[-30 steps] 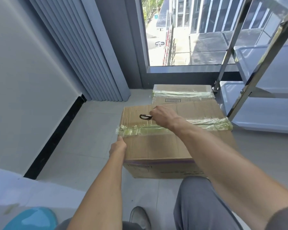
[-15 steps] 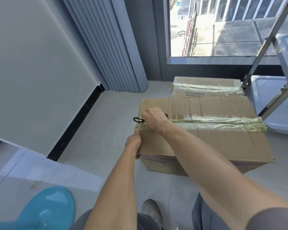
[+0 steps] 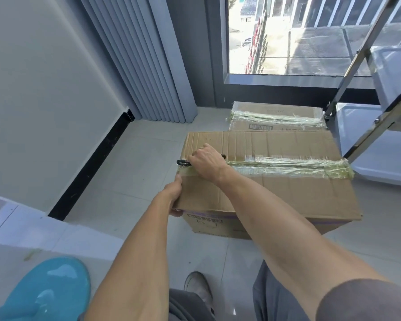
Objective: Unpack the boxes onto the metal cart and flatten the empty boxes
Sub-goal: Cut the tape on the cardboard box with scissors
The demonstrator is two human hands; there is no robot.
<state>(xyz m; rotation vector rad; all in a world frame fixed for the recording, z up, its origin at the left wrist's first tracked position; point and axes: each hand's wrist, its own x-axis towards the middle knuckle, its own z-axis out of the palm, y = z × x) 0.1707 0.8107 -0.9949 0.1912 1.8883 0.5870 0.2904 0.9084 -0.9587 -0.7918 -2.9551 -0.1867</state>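
The task looks barely begun: the right hand (image 3: 207, 162) grips a dark tool (image 3: 183, 162) at the near box's (image 3: 287, 193) taped seam on the floor, the left hand (image 3: 175, 195) holds its corner, and the second box (image 3: 276, 117) is sealed beside the metal cart (image 3: 380, 158).

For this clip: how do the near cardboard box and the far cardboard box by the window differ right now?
The near brown cardboard box is being handled: the left hand grips its corner and the right hand holds a black tool at its tape. The far brown cardboard box sits untouched and is partly hidden behind the near one. Both are shut with yellowish tape.
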